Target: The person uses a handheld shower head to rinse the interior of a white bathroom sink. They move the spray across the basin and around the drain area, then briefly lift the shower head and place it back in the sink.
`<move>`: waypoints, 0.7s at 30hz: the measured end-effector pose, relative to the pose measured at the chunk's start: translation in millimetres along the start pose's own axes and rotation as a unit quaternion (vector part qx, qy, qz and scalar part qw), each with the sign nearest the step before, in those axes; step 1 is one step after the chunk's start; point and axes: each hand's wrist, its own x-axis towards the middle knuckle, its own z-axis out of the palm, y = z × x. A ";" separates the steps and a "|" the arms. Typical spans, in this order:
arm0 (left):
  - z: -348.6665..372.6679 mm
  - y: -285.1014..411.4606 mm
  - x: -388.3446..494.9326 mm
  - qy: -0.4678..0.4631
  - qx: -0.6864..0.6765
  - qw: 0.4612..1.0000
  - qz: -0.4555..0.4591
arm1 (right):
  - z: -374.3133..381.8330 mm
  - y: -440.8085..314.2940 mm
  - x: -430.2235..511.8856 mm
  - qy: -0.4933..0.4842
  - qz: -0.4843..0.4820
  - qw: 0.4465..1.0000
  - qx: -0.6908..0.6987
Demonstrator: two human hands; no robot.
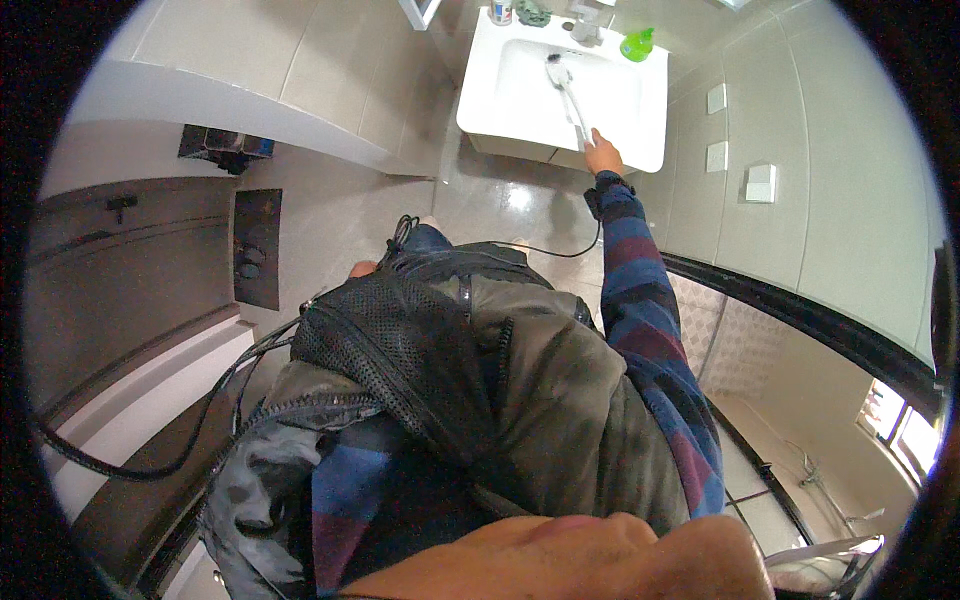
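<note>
My right hand (603, 156), at the end of a striped sleeve, grips the handle of a white long-handled brush (574, 101) over the front edge of a white washbasin (517, 124). The brush's head lies in the bowl, close to a dark drain or spot that I cannot make out. At the basin's back stand a metal tap (587, 31), a bright green bottle (637, 45), a crumpled green cloth (533, 13) and a white container (501, 11). Low at my left side, my left hand (364, 268) shows only in small part beside my clothing; what it holds is hidden.
Black cables (559, 253) run from my right wrist and past my left side. White wall switches (760, 184) are on the tiled wall at right, beside a black door frame (795, 311). A dark door (135, 255) stands at left. Grey floor tiles (517, 196) show below the basin.
</note>
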 end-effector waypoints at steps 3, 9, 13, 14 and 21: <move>2.1 10.7 -15.2 -0.001 -0.043 0.999 -0.016 | -22.8 14.8 -6.5 0.017 0.009 0.999 -0.047; -1.9 14.9 -29.3 -0.024 -0.028 0.999 -0.017 | -49.9 48.1 -32.1 0.074 0.047 0.990 -0.108; -15.5 25.0 -36.8 -0.058 0.000 0.998 -0.013 | -63.5 52.8 -54.4 0.095 0.042 0.985 -0.134; -21.3 29.0 -39.7 -0.062 0.009 0.998 -0.011 | -67.8 53.3 -61.0 0.082 0.049 0.986 -0.135; -47.7 36.7 -71.0 0.056 -0.157 0.985 -0.043 | -73.5 36.5 -102.7 0.001 0.039 0.992 -0.117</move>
